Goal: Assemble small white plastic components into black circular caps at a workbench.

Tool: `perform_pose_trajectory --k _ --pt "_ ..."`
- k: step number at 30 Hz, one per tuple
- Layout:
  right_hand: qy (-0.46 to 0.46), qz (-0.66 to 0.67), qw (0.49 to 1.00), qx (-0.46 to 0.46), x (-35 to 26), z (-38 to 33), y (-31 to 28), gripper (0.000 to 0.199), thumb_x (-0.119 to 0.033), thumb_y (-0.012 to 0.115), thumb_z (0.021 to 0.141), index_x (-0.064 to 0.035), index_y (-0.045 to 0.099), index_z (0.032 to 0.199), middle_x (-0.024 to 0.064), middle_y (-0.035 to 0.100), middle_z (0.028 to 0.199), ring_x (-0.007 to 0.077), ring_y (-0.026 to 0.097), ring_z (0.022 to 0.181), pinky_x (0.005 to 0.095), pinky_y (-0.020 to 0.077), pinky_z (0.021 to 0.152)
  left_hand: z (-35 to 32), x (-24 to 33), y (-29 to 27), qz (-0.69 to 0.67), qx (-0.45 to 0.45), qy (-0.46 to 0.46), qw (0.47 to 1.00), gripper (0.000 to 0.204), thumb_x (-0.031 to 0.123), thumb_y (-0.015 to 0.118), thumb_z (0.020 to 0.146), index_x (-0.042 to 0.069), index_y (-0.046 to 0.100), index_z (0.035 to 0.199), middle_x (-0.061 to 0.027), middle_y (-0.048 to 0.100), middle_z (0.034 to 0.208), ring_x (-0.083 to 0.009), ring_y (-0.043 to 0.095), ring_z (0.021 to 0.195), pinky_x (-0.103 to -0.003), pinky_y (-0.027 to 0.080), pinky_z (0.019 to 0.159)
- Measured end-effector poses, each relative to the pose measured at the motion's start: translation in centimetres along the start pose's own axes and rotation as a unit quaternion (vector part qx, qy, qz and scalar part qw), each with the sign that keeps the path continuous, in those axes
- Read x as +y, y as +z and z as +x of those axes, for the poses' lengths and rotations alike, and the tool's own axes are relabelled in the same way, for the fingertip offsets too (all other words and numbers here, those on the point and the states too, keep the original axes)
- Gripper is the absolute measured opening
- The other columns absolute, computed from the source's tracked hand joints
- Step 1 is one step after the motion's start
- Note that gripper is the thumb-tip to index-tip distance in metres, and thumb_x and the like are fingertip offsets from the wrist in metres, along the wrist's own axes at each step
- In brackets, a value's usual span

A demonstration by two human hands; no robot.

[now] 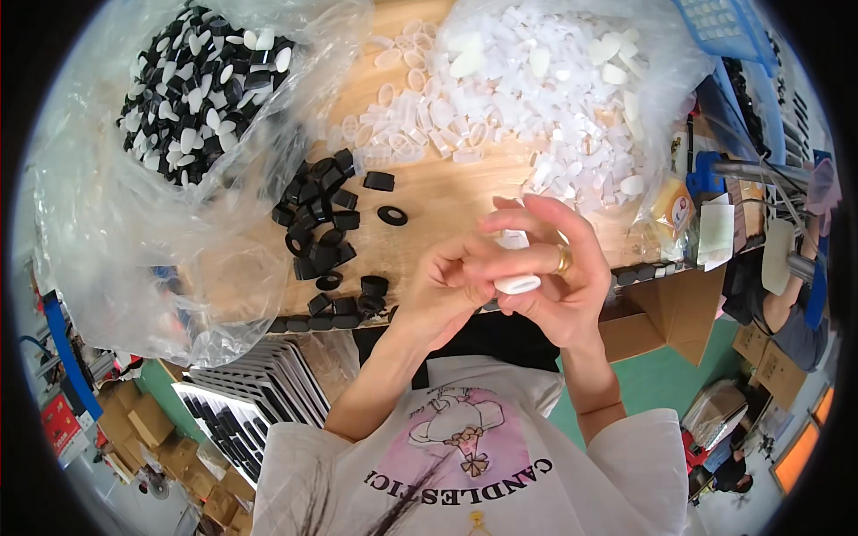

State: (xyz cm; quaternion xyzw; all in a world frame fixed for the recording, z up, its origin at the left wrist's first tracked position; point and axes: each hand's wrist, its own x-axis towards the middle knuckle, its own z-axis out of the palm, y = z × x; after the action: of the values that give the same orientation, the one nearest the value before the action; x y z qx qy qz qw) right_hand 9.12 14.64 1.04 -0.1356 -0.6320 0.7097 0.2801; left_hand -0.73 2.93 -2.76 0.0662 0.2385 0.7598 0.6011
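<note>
My two hands meet over the near edge of the wooden table, fingers bent inward around a small white oval plastic piece [517,284]. My left hand [440,284] is closed, its fingertips pressed to the left side of this piece. From the right, my right hand [565,290] pinches it, a gold ring on one finger. Between the raised fingers a bit of another pale part [513,238] shows, mostly hidden. Left of my hands lies a loose group of black oval rings [313,210], with one black ring [391,215] lying flat apart from them.
A clear plastic bag [201,259] holds mixed black and white pieces [201,98] at the far left. Translucent white oval parts [563,98] spill from another bag at the back. Black pieces line the table's front edge. A cardboard box [666,313] sits below right; stacked trays [259,389] stand lower left.
</note>
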Motion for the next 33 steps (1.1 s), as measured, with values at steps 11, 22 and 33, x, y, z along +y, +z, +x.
perform_pose_trajectory --k 11,22,33 --pt "-0.195 -0.269 0.942 -0.048 -1.1 0.9 -1.4 0.031 -0.001 0.080 0.061 -0.0058 0.069 0.090 0.0138 0.062 0.115 0.0342 0.059 0.103 0.0444 0.0485 0.087 -1.3 1.1 0.0 0.051 0.079 0.027 0.995 0.024 0.011 0.075 0.086 -0.002 0.067 0.104 -0.0109 0.067 0.103 -0.0165 0.065 0.093 -0.029 0.053 0.079" --pt "0.117 -0.016 0.990 0.071 1.2 -1.1 -2.5 0.017 0.009 0.072 0.078 0.0060 0.067 0.093 0.0181 0.068 0.101 0.0232 0.065 0.092 0.0331 0.0521 0.084 -0.2 7.1 -4.0 0.860 0.158 0.222 0.431 0.031 0.004 0.079 0.065 0.006 0.071 0.095 -0.0058 0.068 0.099 -0.0266 0.059 0.094 -0.036 0.045 0.081" --pt "-0.205 -0.265 0.942 0.013 0.3 0.5 2.1 0.019 0.012 0.072 0.067 0.0049 0.066 0.084 0.0175 0.069 0.088 0.0304 0.066 0.079 0.0359 0.0542 0.067 -2.5 6.1 0.3 0.671 0.121 0.169 0.712 0.036 -0.006 0.075 0.067 0.003 0.073 0.101 -0.0074 0.063 0.098 -0.0195 0.068 0.088 -0.028 0.054 0.076"
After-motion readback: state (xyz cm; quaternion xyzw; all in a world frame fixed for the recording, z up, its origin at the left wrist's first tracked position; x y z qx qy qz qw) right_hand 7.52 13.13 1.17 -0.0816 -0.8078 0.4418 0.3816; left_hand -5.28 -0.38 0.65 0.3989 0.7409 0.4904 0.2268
